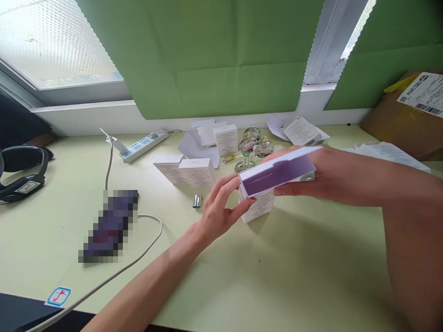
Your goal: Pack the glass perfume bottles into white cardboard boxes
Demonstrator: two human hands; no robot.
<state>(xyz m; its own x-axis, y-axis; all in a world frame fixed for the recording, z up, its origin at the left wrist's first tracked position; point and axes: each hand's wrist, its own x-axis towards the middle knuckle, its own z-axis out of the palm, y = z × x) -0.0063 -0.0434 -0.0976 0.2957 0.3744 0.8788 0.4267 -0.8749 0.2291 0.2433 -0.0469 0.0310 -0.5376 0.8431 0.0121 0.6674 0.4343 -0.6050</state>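
My right hand [301, 173] is closed on a white carton [277, 173], its thumb along the near edge. The carton's shaded, purple-looking inner side faces me. My left hand [224, 205] is closed around the carton's left end, thumb low and fingers behind. Directly below is a white printed box face [258, 210]; I cannot tell whether it is part of the same carton. Just behind my hands stands a glass perfume bottle [245, 164] with a greenish top. A silver cap [196, 201] stands left of my left hand.
Several round perfume bottles [263, 147], white boxes [197, 172] and unfolded cardboard [199, 145] stand or lie behind. A gold cap [229, 158] is among them. At left are a power strip [145, 146], a cable [152, 242], a blurred-out dark object [110, 226] and headgear [26, 170]. A brown carton [398, 120] stands right.
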